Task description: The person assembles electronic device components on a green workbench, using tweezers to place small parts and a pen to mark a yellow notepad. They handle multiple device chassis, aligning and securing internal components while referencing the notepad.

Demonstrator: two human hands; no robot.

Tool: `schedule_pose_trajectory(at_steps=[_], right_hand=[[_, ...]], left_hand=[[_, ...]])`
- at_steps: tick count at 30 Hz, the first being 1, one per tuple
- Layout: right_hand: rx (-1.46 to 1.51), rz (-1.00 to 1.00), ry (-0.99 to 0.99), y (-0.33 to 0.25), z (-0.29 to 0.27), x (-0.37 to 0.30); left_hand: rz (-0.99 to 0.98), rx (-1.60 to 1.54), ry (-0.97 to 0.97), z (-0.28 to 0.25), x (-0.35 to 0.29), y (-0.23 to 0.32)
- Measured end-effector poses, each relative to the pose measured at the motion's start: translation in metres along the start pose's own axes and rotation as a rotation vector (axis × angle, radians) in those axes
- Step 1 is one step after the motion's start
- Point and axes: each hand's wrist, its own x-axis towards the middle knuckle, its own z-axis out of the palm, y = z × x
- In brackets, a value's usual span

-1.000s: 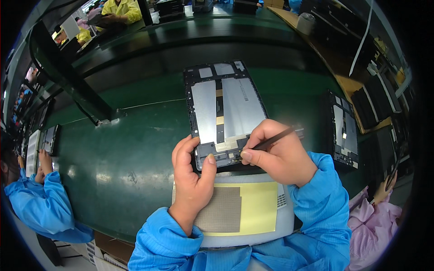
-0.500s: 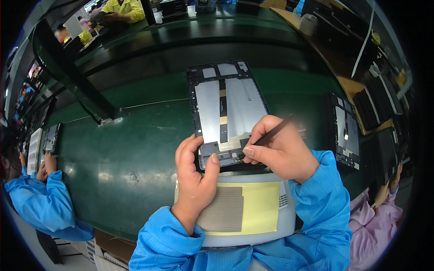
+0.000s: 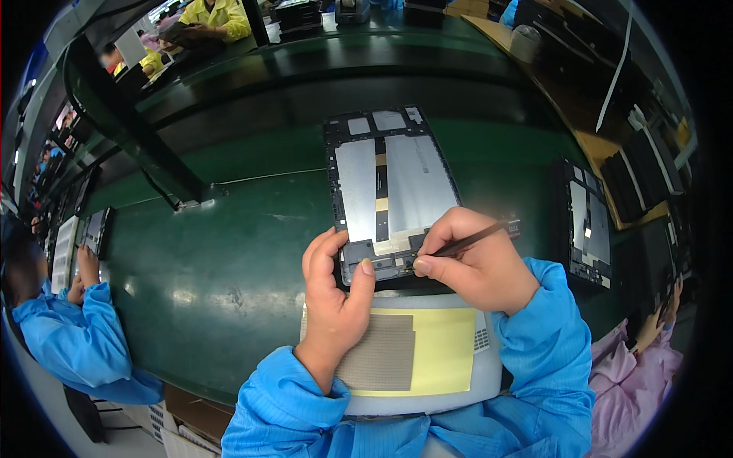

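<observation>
An opened tablet frame (image 3: 416, 191) lies in front of me, with silver panels, a dark strip down its middle and small parts along its near end. My left hand (image 3: 336, 298) grips its near left corner, thumb on top and fingers along the side. Dark slim tweezers (image 3: 477, 237) are pinched in my right hand (image 3: 481, 263), over the near right part of the frame. My fingertips hide the tweezers' tips. Nearer to me, a yellow sheet (image 3: 444, 351) bearing a grid of small grey-brown pieces (image 3: 378, 355) rests on a pale pad (image 3: 447, 404).
A second opened tablet (image 3: 584, 221) lies on the green bench (image 3: 191, 305) at right, beside stacked black panels (image 3: 641, 172). A dark post (image 3: 126, 126) rises at left. Co-workers in a blue sleeve (image 3: 69, 336) at left and pink sleeve (image 3: 637, 382) at right handle devices.
The view has shifted slightly. The tweezers lie at a lower slant now, and my right fingers have moved a little over the near end of the frame. My left hand keeps its grip.
</observation>
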Motion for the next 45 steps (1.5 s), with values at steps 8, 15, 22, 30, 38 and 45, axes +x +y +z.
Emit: schedule_pose_trajectory(at_steps=[8,15,22,30,38,45], right_hand=[[0.233,-0.152,0.566,0.041,-0.036,-0.020],[-0.263,-0.164,0.465,0.055,-0.018,-0.018],[-0.056,-0.401,0.497,0.043,-0.010,-0.027],[-0.084,-0.545,0.076,-0.001,0.008,-0.048],[0.085,-0.461,0.088,-0.022,-0.013,-0.065],[0.427,0.217,0.312,0.027,-0.057,-0.115]], left_hand=[[-0.164,-0.134,0.025,0.003,0.004,0.018],[-0.166,-0.110,-0.106,-0.006,0.012,0.004],[-0.080,-0.539,0.028,-0.010,0.004,0.043],[-0.388,-0.931,0.021,-0.076,-0.066,0.067],[-0.398,-0.795,0.584,-0.158,-0.079,-0.002],[-0.889,0.679,0.343,-0.224,-0.064,0.030]])
